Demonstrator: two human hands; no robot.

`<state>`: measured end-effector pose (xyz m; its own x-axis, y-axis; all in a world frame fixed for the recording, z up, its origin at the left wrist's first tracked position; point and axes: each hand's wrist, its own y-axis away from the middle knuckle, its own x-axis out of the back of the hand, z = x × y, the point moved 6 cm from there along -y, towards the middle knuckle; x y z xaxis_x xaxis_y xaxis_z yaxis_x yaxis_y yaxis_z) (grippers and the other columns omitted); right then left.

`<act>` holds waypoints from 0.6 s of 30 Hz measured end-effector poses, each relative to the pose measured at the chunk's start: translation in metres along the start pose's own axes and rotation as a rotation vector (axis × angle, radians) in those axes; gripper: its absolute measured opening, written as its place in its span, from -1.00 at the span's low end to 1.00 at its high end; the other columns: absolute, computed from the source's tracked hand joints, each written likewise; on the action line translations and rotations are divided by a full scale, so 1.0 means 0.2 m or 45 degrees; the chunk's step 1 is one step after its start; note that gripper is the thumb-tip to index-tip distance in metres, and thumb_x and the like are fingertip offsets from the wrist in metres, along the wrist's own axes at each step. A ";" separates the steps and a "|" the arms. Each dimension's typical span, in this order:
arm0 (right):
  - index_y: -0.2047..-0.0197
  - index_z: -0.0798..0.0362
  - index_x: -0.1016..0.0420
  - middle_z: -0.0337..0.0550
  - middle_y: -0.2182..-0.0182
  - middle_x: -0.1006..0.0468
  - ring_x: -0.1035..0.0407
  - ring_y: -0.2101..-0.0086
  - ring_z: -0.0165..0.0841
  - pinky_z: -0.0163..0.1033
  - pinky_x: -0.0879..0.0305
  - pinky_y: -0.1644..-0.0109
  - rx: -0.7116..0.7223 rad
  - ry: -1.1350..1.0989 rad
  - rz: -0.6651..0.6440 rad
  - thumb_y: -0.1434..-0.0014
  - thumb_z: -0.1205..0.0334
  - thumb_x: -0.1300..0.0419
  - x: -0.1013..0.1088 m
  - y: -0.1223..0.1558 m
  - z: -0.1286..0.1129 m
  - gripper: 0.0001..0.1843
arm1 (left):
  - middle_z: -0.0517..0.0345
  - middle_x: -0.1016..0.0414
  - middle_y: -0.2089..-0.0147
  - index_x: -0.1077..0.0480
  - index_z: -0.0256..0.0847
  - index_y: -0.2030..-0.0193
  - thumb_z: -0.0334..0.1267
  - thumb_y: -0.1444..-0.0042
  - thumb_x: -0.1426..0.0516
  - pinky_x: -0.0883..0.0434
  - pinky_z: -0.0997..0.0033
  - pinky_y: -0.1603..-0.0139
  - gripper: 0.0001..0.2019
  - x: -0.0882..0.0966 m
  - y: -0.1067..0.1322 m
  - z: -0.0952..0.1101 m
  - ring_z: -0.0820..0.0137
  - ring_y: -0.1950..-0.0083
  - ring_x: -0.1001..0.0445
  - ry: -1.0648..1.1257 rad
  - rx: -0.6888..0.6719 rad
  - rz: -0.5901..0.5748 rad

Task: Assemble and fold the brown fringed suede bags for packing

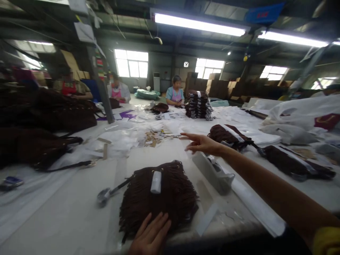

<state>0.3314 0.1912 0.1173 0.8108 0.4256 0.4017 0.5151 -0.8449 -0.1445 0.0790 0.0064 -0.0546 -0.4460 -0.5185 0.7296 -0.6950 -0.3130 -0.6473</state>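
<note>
A dark brown fringed bag (170, 200) lies flat on the white table before me, with a white wrapped piece (156, 182) on its front. Its strap runs out to the left and ends in a wrapped, shiny bit (103, 197). My left hand (152, 235) rests flat on the bag's near edge, fingers stretched out. Reaching forward over the table, my right hand (200, 143) has its index finger extended and holds nothing that I can see. Just below it stands a grey tape dispenser (214, 173). Small brown tags (152, 139) lie beyond the fingertips.
Brown bags (47, 141) are heaped at the left. Folded bags with white bands (297, 163) lie at the right, near clear plastic (292, 117). Farther back rises a stack of bundles (198, 105). Several people sit across the table, one in a pink apron (176, 95).
</note>
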 end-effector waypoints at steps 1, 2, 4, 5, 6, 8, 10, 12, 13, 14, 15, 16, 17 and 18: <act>-0.38 -0.11 -0.14 0.02 -0.31 -0.21 -0.51 0.10 -0.30 -0.40 -0.51 0.29 0.013 0.008 -0.083 -0.13 0.34 -0.28 -0.08 -0.05 -0.02 -0.22 | 0.13 -0.52 -0.14 -0.46 -0.19 -0.12 -0.47 -0.20 -0.05 -0.31 0.36 -0.32 -0.62 0.01 -0.01 0.00 0.37 -0.15 -0.49 0.024 0.032 0.018; -0.38 -0.10 -0.13 0.03 -0.31 -0.21 -0.50 0.07 -0.28 -0.41 -0.50 0.29 0.025 0.013 -0.164 -0.15 0.34 -0.27 -0.16 -0.10 -0.04 -0.23 | 0.14 -0.53 -0.12 -0.47 -0.19 -0.11 -0.47 -0.21 -0.04 -0.30 0.36 -0.32 -0.63 0.02 -0.01 0.00 0.38 -0.14 -0.50 0.054 0.060 0.044; -0.40 -0.10 -0.08 0.06 -0.32 -0.19 -0.47 0.01 -0.23 -0.42 -0.49 0.29 0.052 0.007 -0.310 -0.17 0.35 -0.25 -0.30 -0.20 -0.07 -0.21 | 0.16 -0.56 -0.08 -0.48 -0.19 -0.07 -0.44 -0.24 -0.02 -0.29 0.37 -0.32 -0.67 0.04 -0.03 -0.01 0.41 -0.12 -0.52 0.112 0.109 0.121; -0.41 -0.12 -0.06 0.07 -0.34 -0.13 -0.46 -0.01 -0.21 -0.42 -0.49 0.29 0.064 0.004 -0.378 -0.18 0.36 -0.25 -0.37 -0.25 -0.09 -0.20 | 0.18 -0.58 -0.06 -0.49 -0.19 -0.04 -0.42 -0.26 -0.02 -0.28 0.37 -0.33 -0.69 0.05 -0.03 -0.01 0.43 -0.10 -0.52 0.134 0.134 0.165; -0.41 -0.15 -0.04 0.07 -0.37 -0.05 -0.45 -0.02 -0.19 -0.42 -0.49 0.29 0.077 0.007 -0.443 -0.18 0.36 -0.25 -0.44 -0.30 -0.11 -0.19 | 0.20 -0.59 -0.04 -0.50 -0.18 -0.02 -0.41 -0.28 -0.01 -0.26 0.37 -0.33 -0.71 0.05 -0.03 -0.01 0.45 -0.09 -0.53 0.150 0.160 0.207; -0.41 -0.22 -0.02 0.03 -0.43 0.16 -0.45 -0.03 -0.18 -0.43 -0.49 0.31 0.115 0.038 -0.566 -0.19 0.39 -0.23 -0.58 -0.41 -0.16 -0.18 | 0.23 -0.62 0.02 -0.52 -0.15 0.04 -0.37 -0.31 -0.01 -0.22 0.37 -0.36 -0.74 0.05 -0.03 -0.01 0.49 -0.04 -0.56 0.168 0.238 0.320; -0.42 -0.27 0.02 -0.01 -0.44 0.27 -0.45 -0.03 -0.19 -0.45 -0.47 0.31 0.169 0.089 -0.669 -0.19 0.44 -0.21 -0.72 -0.52 -0.23 -0.16 | 0.27 -0.65 0.11 -0.54 -0.12 0.15 -0.33 -0.33 -0.01 -0.18 0.37 -0.38 -0.75 0.04 -0.02 -0.01 0.52 0.04 -0.59 0.173 0.345 0.509; -0.42 -0.29 0.05 -0.04 -0.44 0.31 -0.45 -0.03 -0.20 -0.47 -0.47 0.30 0.228 0.119 -0.767 -0.18 0.48 -0.19 -0.86 -0.64 -0.31 -0.13 | 0.33 -0.66 0.20 -0.54 -0.10 0.26 -0.29 -0.33 -0.04 -0.16 0.39 -0.38 -0.75 0.03 -0.01 -0.01 0.56 0.13 -0.61 0.164 0.434 0.713; -0.42 -0.30 0.05 -0.05 -0.45 0.32 -0.45 -0.04 -0.20 -0.46 -0.47 0.29 0.245 0.121 -0.814 -0.18 0.50 -0.18 -0.93 -0.70 -0.33 -0.12 | 0.35 -0.66 0.23 -0.54 -0.09 0.30 -0.28 -0.32 -0.06 -0.17 0.39 -0.37 -0.76 0.01 -0.01 -0.01 0.57 0.17 -0.61 0.152 0.460 0.798; -0.42 -0.30 0.05 -0.05 -0.45 0.31 -0.44 -0.04 -0.19 -0.45 -0.48 0.28 0.251 0.114 -0.859 -0.17 0.51 -0.18 -1.00 -0.77 -0.35 -0.11 | 0.37 -0.66 0.25 -0.54 -0.08 0.33 -0.26 -0.31 -0.07 -0.19 0.39 -0.37 -0.76 0.00 0.00 0.00 0.58 0.20 -0.61 0.133 0.470 0.861; -0.42 -0.30 0.04 -0.06 -0.45 0.31 -0.44 -0.05 -0.18 -0.44 -0.48 0.28 0.248 0.103 -0.898 -0.17 0.52 -0.17 -1.06 -0.83 -0.36 -0.11 | 0.38 -0.66 0.26 -0.53 -0.07 0.35 -0.25 -0.30 -0.09 -0.21 0.38 -0.36 -0.76 -0.03 0.00 0.00 0.58 0.23 -0.61 0.109 0.465 0.908; -0.42 -0.30 0.04 -0.06 -0.45 0.31 -0.44 -0.05 -0.17 -0.44 -0.48 0.28 0.237 0.091 -0.929 -0.16 0.52 -0.18 -1.12 -0.89 -0.35 -0.11 | 0.40 -0.66 0.27 -0.54 -0.06 0.36 -0.24 -0.30 -0.09 -0.22 0.37 -0.35 -0.76 -0.05 0.01 0.00 0.59 0.24 -0.61 0.080 0.452 0.950; -0.42 -0.30 0.03 -0.06 -0.45 0.31 -0.43 -0.05 -0.17 -0.45 -0.47 0.30 0.220 0.077 -0.951 -0.15 0.52 -0.19 -1.18 -0.95 -0.34 -0.10 | 0.42 -0.65 0.28 -0.54 -0.04 0.37 -0.23 -0.30 -0.09 -0.24 0.35 -0.35 -0.75 -0.07 0.02 0.01 0.59 0.26 -0.61 0.050 0.431 0.991; -0.41 -0.29 0.01 -0.07 -0.45 0.32 -0.43 -0.05 -0.16 -0.46 -0.47 0.30 0.201 0.065 -0.970 -0.14 0.52 -0.20 -1.23 -1.01 -0.32 -0.10 | 0.44 -0.65 0.28 -0.54 -0.03 0.37 -0.23 -0.32 -0.08 -0.26 0.35 -0.33 -0.73 -0.09 0.03 0.02 0.60 0.26 -0.61 0.022 0.400 1.014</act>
<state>0.0105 0.2370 0.1048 0.2058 0.8515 0.4823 0.9615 -0.2678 0.0625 0.0856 0.0112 -0.0731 -0.7453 -0.6659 0.0331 0.0165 -0.0681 -0.9975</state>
